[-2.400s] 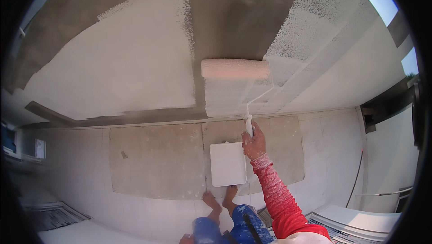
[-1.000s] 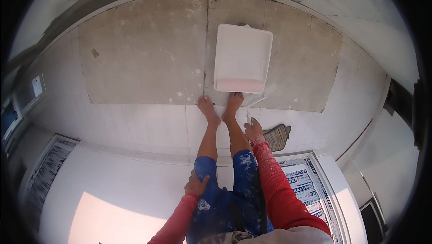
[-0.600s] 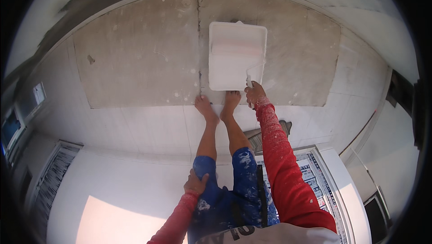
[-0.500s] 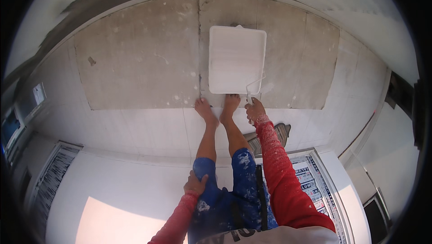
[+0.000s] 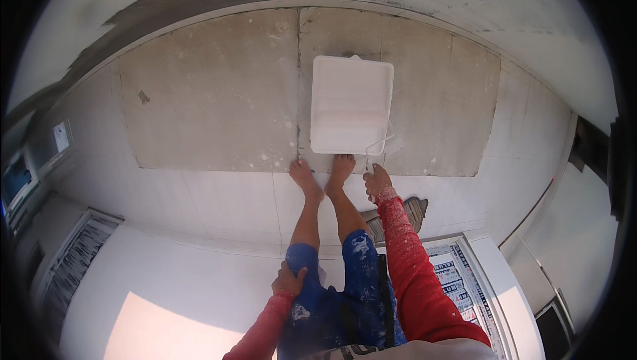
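Right hand [image 5: 377, 182] gripping the roller handle [image 5: 369, 164] at the paint tray [image 5: 352, 113], left hand [image 5: 289, 282] resting flat on the knee: I'd roll slowly for an even coat.

1. I count one white paint tray [image 5: 350, 104], at twelve o'clock from the feet.
2. One paint roller [image 5: 375, 144], at its five o'clock corner.
3. Two bare feet [image 5: 323, 174].
4. Two hands: right hand [image 5: 377, 181], left hand [image 5: 289, 280].

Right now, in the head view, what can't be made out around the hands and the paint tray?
- Roller sleeve in the paint tray: white on white, too faint to make out.
- Right hand: its grip on the roller handle is too small to judge.
- Left hand: rests on the knee; palm hidden.
- Torso: cut off by the lower edge.
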A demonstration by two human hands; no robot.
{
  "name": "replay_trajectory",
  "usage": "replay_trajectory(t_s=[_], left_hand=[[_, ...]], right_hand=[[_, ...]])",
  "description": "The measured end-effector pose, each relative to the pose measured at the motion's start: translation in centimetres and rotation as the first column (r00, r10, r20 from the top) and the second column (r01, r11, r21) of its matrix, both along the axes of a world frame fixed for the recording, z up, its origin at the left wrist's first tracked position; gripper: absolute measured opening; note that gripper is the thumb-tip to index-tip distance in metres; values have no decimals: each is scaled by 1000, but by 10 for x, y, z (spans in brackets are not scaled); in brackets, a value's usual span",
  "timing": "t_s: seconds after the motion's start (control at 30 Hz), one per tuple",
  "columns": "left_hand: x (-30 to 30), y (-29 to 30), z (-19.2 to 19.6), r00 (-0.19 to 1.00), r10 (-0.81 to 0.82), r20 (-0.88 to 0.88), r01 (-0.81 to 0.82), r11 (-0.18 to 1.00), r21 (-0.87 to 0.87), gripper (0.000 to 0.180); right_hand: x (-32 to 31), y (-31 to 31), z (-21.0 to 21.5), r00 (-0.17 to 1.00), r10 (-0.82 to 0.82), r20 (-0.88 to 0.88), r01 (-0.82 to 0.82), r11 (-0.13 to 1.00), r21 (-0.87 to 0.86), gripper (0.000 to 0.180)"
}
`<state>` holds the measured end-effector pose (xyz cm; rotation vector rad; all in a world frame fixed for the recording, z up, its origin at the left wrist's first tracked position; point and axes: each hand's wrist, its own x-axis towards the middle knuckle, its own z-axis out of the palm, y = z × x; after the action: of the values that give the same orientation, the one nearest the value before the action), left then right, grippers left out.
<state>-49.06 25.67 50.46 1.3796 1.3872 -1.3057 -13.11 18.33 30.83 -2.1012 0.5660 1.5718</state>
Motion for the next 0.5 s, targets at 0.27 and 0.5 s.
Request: replay_trajectory(t_s=[0.27, 0.5], left_hand=[[-50, 69, 14, 479, 867, 140, -876, 483, 9, 56], [-131, 79, 17, 492, 849, 193, -854, 429, 293, 38]], right_hand=[[7, 30, 20, 960, 152, 236, -186, 974, 127, 47], [66, 161, 21, 907, 140, 397, -268, 919, 289, 48]])
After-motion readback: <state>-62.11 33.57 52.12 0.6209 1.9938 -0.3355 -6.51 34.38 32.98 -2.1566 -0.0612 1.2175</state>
